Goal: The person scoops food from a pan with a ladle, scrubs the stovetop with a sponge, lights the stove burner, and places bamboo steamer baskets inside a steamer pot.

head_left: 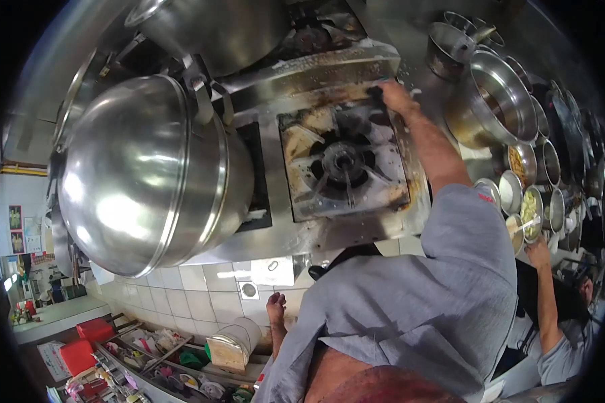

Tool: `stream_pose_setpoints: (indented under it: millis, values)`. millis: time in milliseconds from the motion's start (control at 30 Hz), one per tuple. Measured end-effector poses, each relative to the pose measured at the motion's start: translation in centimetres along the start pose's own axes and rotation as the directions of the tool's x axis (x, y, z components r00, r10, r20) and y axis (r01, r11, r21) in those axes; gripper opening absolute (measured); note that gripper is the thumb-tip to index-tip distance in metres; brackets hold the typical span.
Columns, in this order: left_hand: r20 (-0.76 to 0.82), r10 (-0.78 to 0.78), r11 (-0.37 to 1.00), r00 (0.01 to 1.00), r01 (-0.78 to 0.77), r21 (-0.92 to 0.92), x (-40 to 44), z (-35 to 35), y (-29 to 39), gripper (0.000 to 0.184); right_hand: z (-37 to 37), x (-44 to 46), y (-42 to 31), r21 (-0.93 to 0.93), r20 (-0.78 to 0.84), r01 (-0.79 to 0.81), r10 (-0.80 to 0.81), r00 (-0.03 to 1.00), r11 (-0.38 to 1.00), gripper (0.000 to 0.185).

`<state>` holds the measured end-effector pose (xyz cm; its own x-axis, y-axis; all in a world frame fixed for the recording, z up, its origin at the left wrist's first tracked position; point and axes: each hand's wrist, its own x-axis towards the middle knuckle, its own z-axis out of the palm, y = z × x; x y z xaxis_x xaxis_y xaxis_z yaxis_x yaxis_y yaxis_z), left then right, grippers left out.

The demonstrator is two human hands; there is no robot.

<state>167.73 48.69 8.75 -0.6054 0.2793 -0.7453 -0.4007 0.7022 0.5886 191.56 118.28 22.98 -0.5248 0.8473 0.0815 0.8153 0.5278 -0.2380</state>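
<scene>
Nearest to my view: one grey shirt [410,295], short-sleeved, on the person whose head carries the camera. One left grip [276,309], hanging low beside the body over the tiled floor [212,289]; I see it partly open, fingers loosely bent, with nothing visible in it. One steel cooking bench [410,232], wet-looking and stained. One gas burner [343,160] set in it, square, scorched and grimy, its grate arms around a round centre. One domed steel vessel [128,181], very large, to the left of that burner. One right grip [400,101], arm outstretched, at the burner's far right corner; its fingers are bent by a dark item [376,96] lying at that same corner, but I cannot tell how far they close or whether they have hold of it. To the right, one deep steel pot [467,117], browned outside, and a row of steel bowls, among them a food bowl [531,207] with pale yellow-green contents. At that bowl, one co-worker's hand [538,254]. Farther off, one handled pan [447,54], one second burner [312,33] and, at the upper left, one large pot [208,33].
</scene>
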Motion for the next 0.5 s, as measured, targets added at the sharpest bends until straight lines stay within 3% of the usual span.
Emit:
stream_pose_setpoints:
  millis: [67, 167, 367, 500]
  values:
    - [0.022, -0.010, 1.000, 1.000, 0.010, -0.006, -0.1, 0.2, -0.8, 0.037, -2.3, -3.1, 0.2, 0.013, 0.109, -0.166, 0.164, 0.980, 0.986, 0.031]
    - [0.105, -0.030, 0.993, 0.994, 0.018, 0.118, 0.5, -0.9, -2.2, 0.038, -3.3, -8.5, -1.2, 0.056, 0.130, -0.284, 0.275, 0.953, 0.957, 0.039]
    - [0.141, 0.010, 1.000, 0.990, -0.013, 0.016, 3.2, -5.6, -5.6, 0.037, -2.4, -19.3, -2.9, 0.021, 0.218, -0.385, 0.372, 0.902, 0.923, 0.034]
    - [0.114, 0.045, 0.999, 0.992, -0.042, -0.031, 4.4, -10.8, -7.4, 0.036, -2.5, -25.3, -6.4, 0.056, 0.177, -0.444, 0.429, 0.886, 0.894, 0.033]
